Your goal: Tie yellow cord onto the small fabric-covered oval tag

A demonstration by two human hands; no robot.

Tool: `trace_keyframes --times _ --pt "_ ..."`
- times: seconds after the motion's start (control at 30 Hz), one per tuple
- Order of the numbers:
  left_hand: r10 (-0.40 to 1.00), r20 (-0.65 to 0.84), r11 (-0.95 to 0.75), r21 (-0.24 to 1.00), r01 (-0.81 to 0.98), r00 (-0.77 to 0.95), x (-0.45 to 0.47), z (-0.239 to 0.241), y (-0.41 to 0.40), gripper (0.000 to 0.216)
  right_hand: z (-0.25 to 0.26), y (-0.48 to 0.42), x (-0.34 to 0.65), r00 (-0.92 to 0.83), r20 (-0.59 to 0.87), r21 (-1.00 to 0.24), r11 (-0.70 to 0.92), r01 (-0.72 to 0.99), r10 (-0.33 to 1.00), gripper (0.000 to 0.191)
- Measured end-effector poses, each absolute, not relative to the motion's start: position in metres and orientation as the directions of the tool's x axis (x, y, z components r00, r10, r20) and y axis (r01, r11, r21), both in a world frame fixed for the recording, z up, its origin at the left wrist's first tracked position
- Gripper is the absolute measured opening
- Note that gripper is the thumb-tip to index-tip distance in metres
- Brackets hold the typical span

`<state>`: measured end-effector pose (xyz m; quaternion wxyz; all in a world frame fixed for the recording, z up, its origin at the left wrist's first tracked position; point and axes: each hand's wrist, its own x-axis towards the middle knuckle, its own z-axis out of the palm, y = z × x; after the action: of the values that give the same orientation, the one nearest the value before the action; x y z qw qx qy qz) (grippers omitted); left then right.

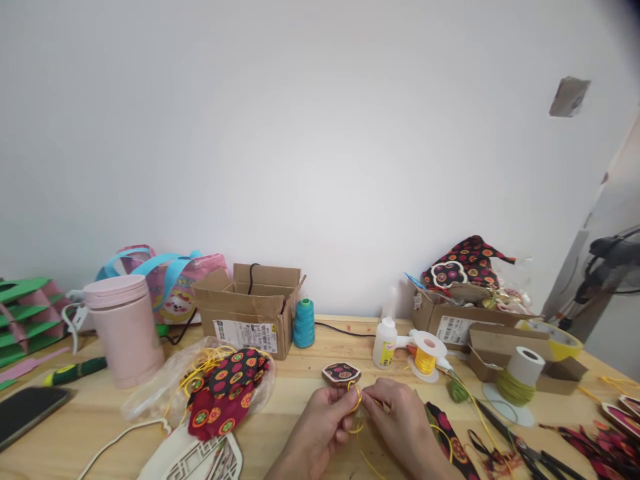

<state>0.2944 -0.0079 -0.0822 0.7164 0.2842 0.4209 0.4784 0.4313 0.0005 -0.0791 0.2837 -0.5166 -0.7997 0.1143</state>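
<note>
Yellow cord (358, 399) loops at lower centre of the frame, pinched between fingers of left hand (320, 420) and right hand (400, 413), just below a patterned piece (341, 373) on the desk (300, 377).

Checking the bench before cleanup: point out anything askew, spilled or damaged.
Nothing is spilled. A grey patch on the wall, upper right, sits crooked, perhaps peeling or damaged. Fabric scraps lie strewn at the table's right end. The left hand and right hand pinch a yellow cord.
</note>
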Motion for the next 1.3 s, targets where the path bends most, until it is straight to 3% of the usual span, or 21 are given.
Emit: trace_keyframes --times 0.33,0.4,0.5,0.53,0.6,0.83,1.13,1.3 --pt "0.898 -0.348 0.429 0.829 -0.360 0.268 0.292 -0.075 -0.010 0.037 -0.082 0.002 0.435 -0.333 0.294 -0.478 0.440 0.760 0.896 0.027" --pt "0.907 -0.348 0.415 0.835 -0.360 0.238 0.293 -0.075 -0.010 0.035 -0.082 0.002 0.436 -0.317 0.360 -0.545 0.473 0.692 0.878 0.021" --pt "0.930 -0.332 0.367 0.860 -0.354 0.157 0.295 -0.078 -0.008 0.034 -0.078 0.001 0.435 -0.235 0.457 -0.666 0.505 0.548 0.858 0.032" --pt "0.938 -0.323 0.347 0.872 -0.345 0.125 0.296 -0.080 -0.007 0.033 -0.077 0.001 0.434 -0.214 0.456 -0.695 0.497 0.520 0.864 0.026" --pt "0.952 -0.298 0.304 0.894 -0.328 0.068 0.298 -0.083 -0.005 0.032 -0.077 0.000 0.430 -0.197 0.422 -0.734 0.461 0.498 0.885 0.019" --pt "0.980 -0.195 0.195 0.918 -0.344 0.037 0.302 -0.086 -0.002 0.036 -0.087 0.009 0.422 -0.152 0.250 -0.940 0.277 0.201 0.956 0.037" --pt "0.968 -0.168 0.236 0.858 -0.457 0.186 0.299 -0.078 -0.008 0.038 -0.083 0.008 0.424 -0.087 0.326 -0.922 0.337 0.189 0.941 0.041" --pt "0.964 -0.125 0.214 0.889 -0.404 0.235 0.299 -0.081 -0.007 0.039 -0.080 0.003 0.427 -0.093 0.434 -0.819 0.436 0.374 0.896 0.027"
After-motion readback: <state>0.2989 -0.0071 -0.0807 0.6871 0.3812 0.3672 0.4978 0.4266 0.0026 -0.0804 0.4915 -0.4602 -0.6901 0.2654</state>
